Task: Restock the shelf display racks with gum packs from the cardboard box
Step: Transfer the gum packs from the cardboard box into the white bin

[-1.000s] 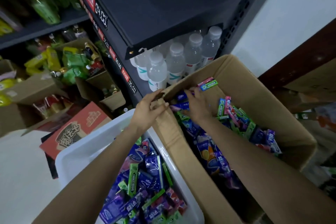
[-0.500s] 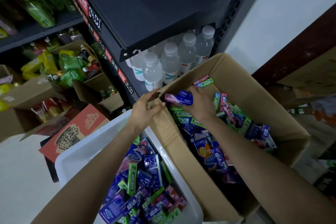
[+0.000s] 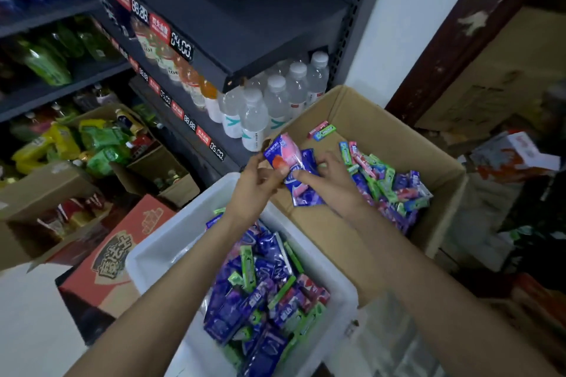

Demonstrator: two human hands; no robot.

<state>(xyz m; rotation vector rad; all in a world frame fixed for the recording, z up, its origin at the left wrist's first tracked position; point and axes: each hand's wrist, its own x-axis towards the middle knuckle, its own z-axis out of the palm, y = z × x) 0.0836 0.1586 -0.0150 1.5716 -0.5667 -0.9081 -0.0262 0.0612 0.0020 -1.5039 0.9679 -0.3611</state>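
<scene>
An open cardboard box [image 3: 361,119] stands at the right with several loose gum packs [image 3: 389,184] in green, blue and pink. Above its near-left corner both hands hold a bunch of blue and pink gum packs [image 3: 289,151]. My left hand [image 3: 255,185] pinches the pink-and-blue pack from below. My right hand [image 3: 329,184] grips the blue packs beside it, and one purple pack [image 3: 306,197] hangs under the fingers. Below them a white plastic bin [image 3: 159,254] holds several more gum packs [image 3: 260,294].
Dark shelving [image 3: 232,24] rises just behind the box, with water bottles [image 3: 275,104] on the lower shelf and price tags [image 3: 180,46] along the edges. Open cartons of snacks [image 3: 101,138] and a red carton [image 3: 122,251] crowd the floor at left. More boxes [image 3: 514,156] lie at right.
Both hands have risen from the box's corner with a bunch of packs; the left hand let go of the box flap and now pinches a pack. The camera has tilted up.
</scene>
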